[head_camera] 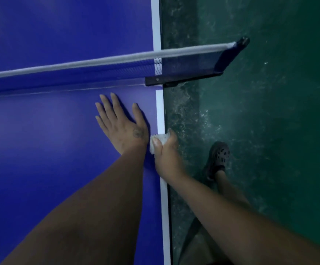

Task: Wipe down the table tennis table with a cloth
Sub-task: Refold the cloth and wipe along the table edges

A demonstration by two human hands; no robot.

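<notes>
1. Blue table tennis table (pixel 40 146) fills the left part of the head view, its surface smooth and evenly coloured.
2. Across it, rising from the left border toward the right, runs the net (pixel 90 73), dark mesh under a white top band, reaching out past the table's side.
3. The left hand (pixel 121 125) lies palm down on the blue surface just on the near side of the net. Its fingers are straight and spread apart, the thumb angled toward the table's right side, and it holds nothing.
4. Just right of that hand's wrist sits the cloth (pixel 156 141), a small white wad on the table at its right edge, over the white side line (pixel 160 111).
5. The right hand (pixel 167 155) grips the cloth, thumb pressed on the wad and fingers curled round it, with part of the hand hanging past the table's edge. It sits close beside the left wrist; whether the two touch cannot be told.
6. Farther right, the dark net post (pixel 229 54) and its clamp bracket stick out beyond the table's side.
7. Beneath lies a green floor (pixel 279 121), mottled with pale scuffs near the table.
8. On that floor, right of the right hand, a foot in a dark perforated clog (pixel 218 157) points up the frame.
</notes>
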